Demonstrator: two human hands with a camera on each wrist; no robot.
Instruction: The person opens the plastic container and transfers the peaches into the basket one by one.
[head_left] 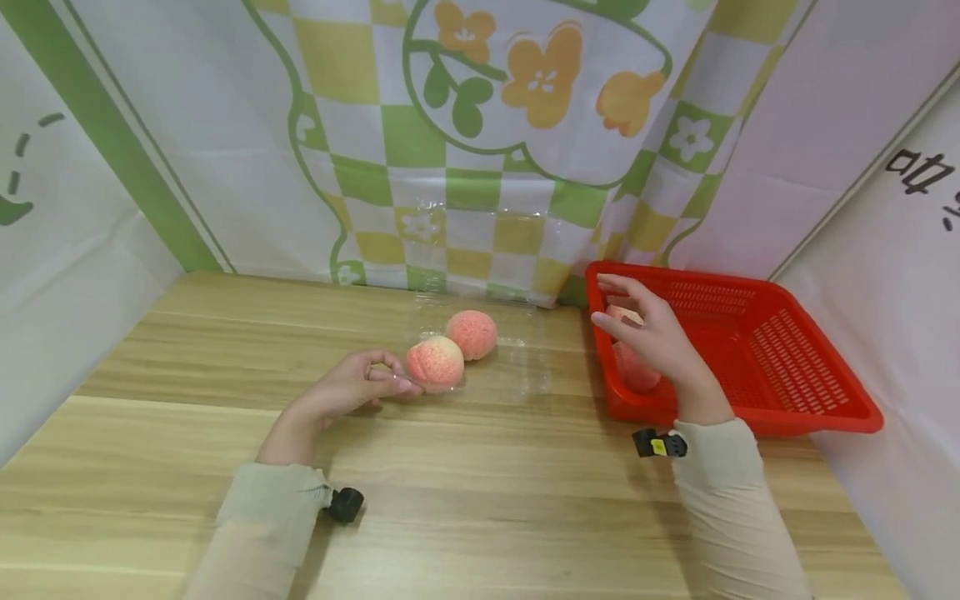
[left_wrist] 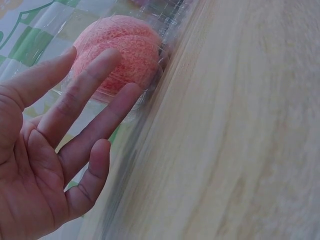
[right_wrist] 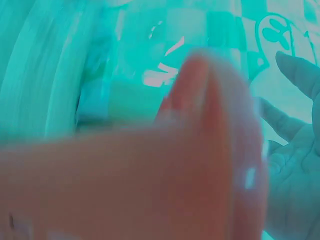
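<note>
Two peaches sit in a clear plastic tray (head_left: 517, 354): a yellow-pink peach (head_left: 437, 364) in front and a pinker peach (head_left: 472, 335) behind it. My left hand (head_left: 348, 387) is at the tray's front left edge, fingertips beside the nearer peach. The left wrist view shows its fingers spread and slightly bent in front of a pink peach (left_wrist: 135, 45). My right hand (head_left: 648, 329) is over the left end of a red plastic basket (head_left: 757, 425), fingers and thumb apart. Beneath it, partly hidden, a peach (head_left: 637, 371) and another peach (head_left: 624, 314) lie in the basket.
The wooden table (head_left: 465, 508) backs onto a checked, flower-printed curtain (head_left: 480, 175), with white cloth walls at both sides. The basket's perforated wall (head_left: 802, 358) stands close to the right wall. The right wrist view is blurred and tinted.
</note>
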